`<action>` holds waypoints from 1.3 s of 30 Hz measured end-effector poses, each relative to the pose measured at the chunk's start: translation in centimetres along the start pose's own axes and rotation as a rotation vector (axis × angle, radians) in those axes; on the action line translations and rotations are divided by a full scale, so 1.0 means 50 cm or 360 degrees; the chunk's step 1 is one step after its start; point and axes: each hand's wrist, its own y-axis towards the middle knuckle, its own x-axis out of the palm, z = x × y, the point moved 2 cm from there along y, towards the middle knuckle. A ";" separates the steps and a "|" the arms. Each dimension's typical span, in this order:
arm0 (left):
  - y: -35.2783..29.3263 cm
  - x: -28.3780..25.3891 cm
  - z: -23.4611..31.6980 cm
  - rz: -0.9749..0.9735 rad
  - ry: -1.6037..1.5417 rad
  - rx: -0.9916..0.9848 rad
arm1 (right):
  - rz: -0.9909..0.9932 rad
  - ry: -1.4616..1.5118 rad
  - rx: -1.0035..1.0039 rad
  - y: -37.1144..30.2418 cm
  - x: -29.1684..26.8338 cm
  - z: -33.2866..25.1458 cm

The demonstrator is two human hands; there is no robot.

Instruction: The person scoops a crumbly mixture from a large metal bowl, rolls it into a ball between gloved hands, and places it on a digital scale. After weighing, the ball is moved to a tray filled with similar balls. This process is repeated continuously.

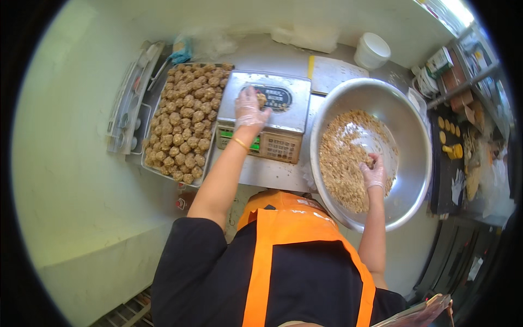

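The step looks like weighing: the left hand (249, 111) cups a nutty ball (262, 100) mid-plate on the digital scale (295, 119), its grip unclear. The right hand (375, 174), well apart, pinches a clump (370, 162) inside the steel bowl (407, 131); next probably calls for small weight corrections.

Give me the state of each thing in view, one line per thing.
Scale: on, display lit green
Steel bowl: partly filled with crumbly mixture
Tray: covered with shaped balls
White bucket: standing upright
Left hand: gloved, over the scale, at a lump
Right hand: gloved, inside the bowl, curled
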 end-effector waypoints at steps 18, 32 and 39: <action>-0.049 -0.134 -0.373 0.0662 -0.0609 -0.0614 | -0.0609 -0.0584 -0.0795 0.098 0.471 -0.600; 0.143 -0.156 -0.897 0.0190 0.0143 -0.1175 | -0.0368 -0.0613 -0.0664 0.055 0.393 -0.583; 0.175 -0.148 -0.935 -0.0443 0.0243 -0.1223 | 0.0007 -0.0474 -0.0700 0.061 0.205 -0.386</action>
